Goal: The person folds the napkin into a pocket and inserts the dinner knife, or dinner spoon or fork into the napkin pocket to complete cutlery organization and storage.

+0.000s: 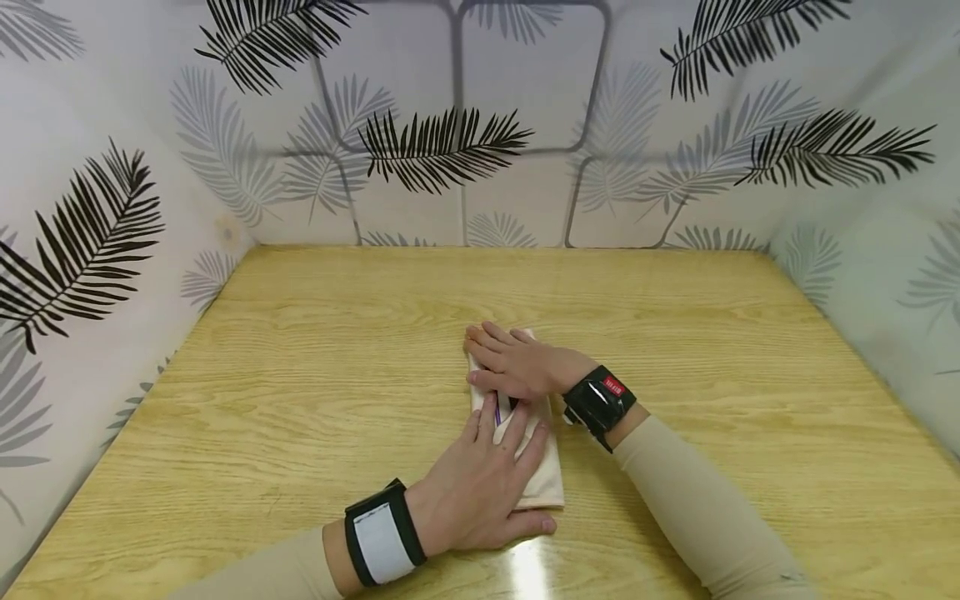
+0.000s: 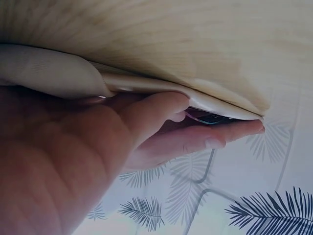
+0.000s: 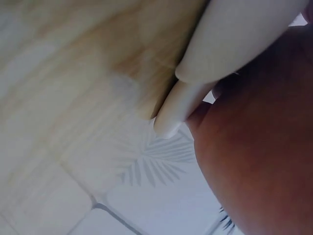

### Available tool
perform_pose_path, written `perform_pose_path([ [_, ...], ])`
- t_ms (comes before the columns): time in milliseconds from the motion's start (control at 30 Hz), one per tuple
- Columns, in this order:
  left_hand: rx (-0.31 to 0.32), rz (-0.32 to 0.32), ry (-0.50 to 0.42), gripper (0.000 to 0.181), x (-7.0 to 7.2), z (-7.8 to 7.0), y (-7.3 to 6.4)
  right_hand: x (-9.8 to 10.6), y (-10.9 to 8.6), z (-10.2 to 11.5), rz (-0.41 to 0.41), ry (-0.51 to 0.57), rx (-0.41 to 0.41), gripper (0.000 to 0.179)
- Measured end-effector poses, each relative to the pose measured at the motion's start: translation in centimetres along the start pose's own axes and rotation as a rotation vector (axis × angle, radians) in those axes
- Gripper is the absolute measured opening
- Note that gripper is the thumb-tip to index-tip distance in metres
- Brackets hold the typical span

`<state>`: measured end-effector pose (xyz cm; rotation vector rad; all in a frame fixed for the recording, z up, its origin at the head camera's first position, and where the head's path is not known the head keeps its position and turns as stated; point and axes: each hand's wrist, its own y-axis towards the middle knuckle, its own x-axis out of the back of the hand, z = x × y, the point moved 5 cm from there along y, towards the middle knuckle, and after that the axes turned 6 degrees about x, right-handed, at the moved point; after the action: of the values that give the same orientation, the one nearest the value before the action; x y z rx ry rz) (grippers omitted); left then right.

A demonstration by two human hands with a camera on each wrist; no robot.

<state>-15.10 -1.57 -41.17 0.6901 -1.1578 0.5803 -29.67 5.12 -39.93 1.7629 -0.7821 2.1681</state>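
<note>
A narrow folded cream cloth (image 1: 550,482) lies lengthwise on the table, with a patch of dark and purple print showing between the hands. My right hand (image 1: 525,368) rests flat across its far end, fingers straight and pointing left. Nearer to me, my left hand (image 1: 480,479) is spread over the middle of the cloth, its thumb reaching past the near edge. In the left wrist view the folded layers of the cloth (image 2: 49,71) show edge-on under the fingers. The right wrist view shows a rounded fold of the cloth (image 3: 239,41) beside the palm. Both hands hide much of its top.
The wood-grain table (image 1: 337,358) extends around the cloth on all sides. Behind it and at both sides hangs a pale sheet (image 1: 525,200) with a black and grey leaf print. Each wrist carries a black strap (image 1: 600,406).
</note>
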Motion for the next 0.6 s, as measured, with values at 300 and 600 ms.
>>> perform_pose_path([
  [300, 0.007, -0.039, 0.063, 0.098, -0.2, 0.1, -0.1, -0.5, 1.3, -0.2, -0.041, -0.009, -0.071, 0.076],
  [600, 0.01, -0.007, 0.042, 0.098, -0.6, 0.2, -0.1, -0.8, 1.8, -0.4, -0.082, -0.004, -0.136, 0.079],
])
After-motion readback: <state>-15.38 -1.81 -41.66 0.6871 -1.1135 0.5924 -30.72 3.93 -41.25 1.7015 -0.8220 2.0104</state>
